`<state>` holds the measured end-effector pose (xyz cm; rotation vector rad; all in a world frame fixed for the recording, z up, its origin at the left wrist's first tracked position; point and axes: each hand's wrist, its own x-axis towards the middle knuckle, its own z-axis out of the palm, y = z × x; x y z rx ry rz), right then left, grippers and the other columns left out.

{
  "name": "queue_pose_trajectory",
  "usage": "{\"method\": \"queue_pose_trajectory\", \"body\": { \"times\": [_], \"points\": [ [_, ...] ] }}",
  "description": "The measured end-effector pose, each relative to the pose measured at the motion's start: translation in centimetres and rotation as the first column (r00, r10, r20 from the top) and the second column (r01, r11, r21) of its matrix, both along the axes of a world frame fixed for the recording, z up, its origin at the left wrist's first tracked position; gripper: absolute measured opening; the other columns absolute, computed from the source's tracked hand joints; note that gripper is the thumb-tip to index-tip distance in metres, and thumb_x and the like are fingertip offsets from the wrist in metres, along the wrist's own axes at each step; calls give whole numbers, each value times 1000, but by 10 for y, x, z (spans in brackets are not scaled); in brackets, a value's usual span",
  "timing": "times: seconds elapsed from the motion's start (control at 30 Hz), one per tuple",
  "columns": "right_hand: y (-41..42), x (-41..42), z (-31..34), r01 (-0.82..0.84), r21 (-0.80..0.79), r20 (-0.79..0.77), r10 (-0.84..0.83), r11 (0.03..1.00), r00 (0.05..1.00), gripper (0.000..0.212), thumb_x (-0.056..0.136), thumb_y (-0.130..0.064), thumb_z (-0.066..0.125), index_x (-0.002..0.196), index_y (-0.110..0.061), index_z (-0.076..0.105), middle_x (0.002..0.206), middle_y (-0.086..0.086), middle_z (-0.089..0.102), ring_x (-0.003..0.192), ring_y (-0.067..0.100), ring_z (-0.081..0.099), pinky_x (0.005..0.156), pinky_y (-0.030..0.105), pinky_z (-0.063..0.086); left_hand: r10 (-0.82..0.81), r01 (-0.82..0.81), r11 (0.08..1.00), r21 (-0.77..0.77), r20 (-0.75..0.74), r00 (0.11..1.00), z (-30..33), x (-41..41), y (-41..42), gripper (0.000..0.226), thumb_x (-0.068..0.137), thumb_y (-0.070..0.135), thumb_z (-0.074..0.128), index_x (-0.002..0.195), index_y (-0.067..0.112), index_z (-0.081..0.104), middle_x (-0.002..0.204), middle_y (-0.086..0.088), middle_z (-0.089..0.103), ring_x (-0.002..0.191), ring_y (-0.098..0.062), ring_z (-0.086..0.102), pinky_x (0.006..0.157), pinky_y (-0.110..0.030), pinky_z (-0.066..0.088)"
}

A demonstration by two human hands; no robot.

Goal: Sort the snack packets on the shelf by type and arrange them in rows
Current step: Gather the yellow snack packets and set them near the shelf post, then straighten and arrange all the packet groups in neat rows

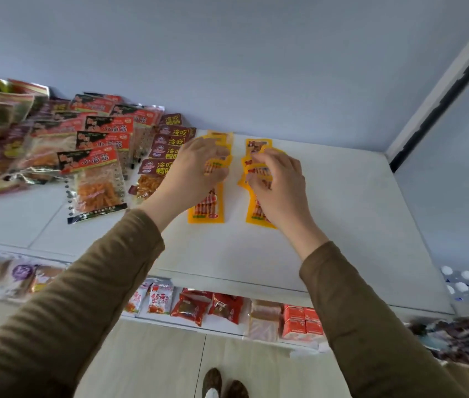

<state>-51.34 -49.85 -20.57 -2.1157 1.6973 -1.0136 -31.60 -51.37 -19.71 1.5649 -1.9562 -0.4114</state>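
White shelf (342,225), top level, seen from above. Two hands over two rows of yellow packets.

Left row of yellow packets (209,209): overlapping, running from front toward the back wall; about four or five edges visible, exact count not readable under the hand. Right row of yellow packets (257,146): likewise overlapped, about four or five, exact count not readable. Rows parallel, near each other, not touching.

Left hand (196,170): palm down on the left row, fingers bent and pressing on the packets; a true grip cannot be told. Right hand (280,185): fingers curled, thumb and fingertips pinching a yellow packet in the right row.

Just left of the left hand: brown packets (167,145) in one overlapping row, five counted, front one showing orange contents. Further left: red-and-black header packets (95,179) with clear windows, roughly six or seven visible in overlapping rows, front one lying flat nearest the shelf edge. Far left: unsorted heap of mixed packets (3,124), blurred, not countable.

Lower shelf (170,318) below: red packets (193,307), orange-red boxes (302,320) (four visible), pale packets (265,320). Two brown sleeves (92,297). Two slippers (223,383) on the floor at bottom.
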Motion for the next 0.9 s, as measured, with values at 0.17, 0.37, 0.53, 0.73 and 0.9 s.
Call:
{"method": "queue_pose_trajectory", "body": {
  "times": [0.17,0.37,0.53,0.73,0.9],
  "points": [
    [9,39,5,-76,-43,-49,74,996,996,34,95,-30,65,128,-22,66,140,-1,57,137,23,42,113,42,33,83,-80,995,-56,64,994,9,40,38,35,97,30,67,132,27,65,157,-6,46,151,-28,27,122,-46,21],
    [28,115,17,-187,-68,-102,179,980,978,32,98,-35,61,130,-27,63,142,-5,54,137,21,40,113,45,33,164,-154,981,-118,82,983,20,110,74,38,96,31,68,134,25,66,157,-3,46,151,-25,26,120,-36,16],
    [46,206,28,-219,-103,-145,203,970,968,32,99,-36,59,130,-29,63,143,-8,53,138,18,39,114,41,31,171,-163,977,-140,46,984,27,198,104,39,95,25,70,133,19,67,151,-10,53,147,-28,34,120,-35,16],
    [68,322,36,-252,-115,-133,236,961,963,41,99,-36,59,139,-25,56,145,-6,53,139,18,39,117,38,27,159,-149,978,-146,58,986,30,317,127,41,96,28,69,137,23,62,153,-4,50,149,-27,32,119,-35,18],
    [70,386,38,-277,-114,-122,264,954,957,44,99,-35,59,142,-24,51,141,-6,56,134,17,44,113,40,35,178,-175,979,-105,28,984,24,381,125,47,96,30,69,141,23,57,157,-5,46,152,-28,29,122,-44,22]
  ]
}}
